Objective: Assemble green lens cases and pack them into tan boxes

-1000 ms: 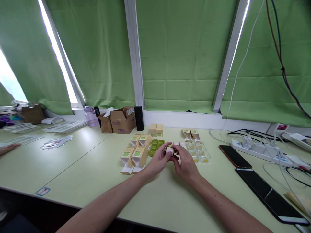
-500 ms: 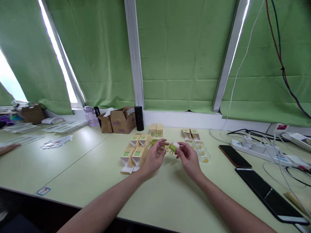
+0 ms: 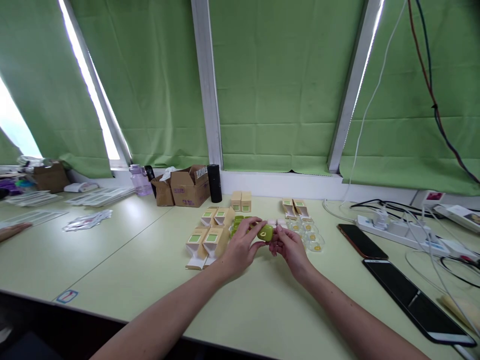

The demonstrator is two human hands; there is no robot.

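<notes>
A small green rounded case [image 3: 265, 233] with a pale ring-shaped mark faces me, held above the table between both hands. My left hand [image 3: 243, 245] grips its left side with thumb and fingers. At its right edge, my right hand [image 3: 290, 247] pinches it with the fingertips. Behind my left fingers lie more green pieces [image 3: 237, 222], partly hidden. Pale pink-white pieces [image 3: 277, 222] show just behind the held case. To the right is a clear plastic tray [image 3: 310, 235] with yellow round spots. Open cream cartons with green labels [image 3: 212, 237] stand left of my left hand.
Closed cream boxes [image 3: 241, 201] and two open cartons [image 3: 296, 209] stand farther back. A brown cardboard box [image 3: 190, 186] and a black cylinder [image 3: 214, 183] are near the wall. Phones [image 3: 416, 300] and a power strip [image 3: 405, 232] with cables lie right. Another person's hand [image 3: 15, 231] rests far left.
My left hand has moved right and taken hold of the case, which my right hand held before. The case has turned so its green face with the ring mark shows.
</notes>
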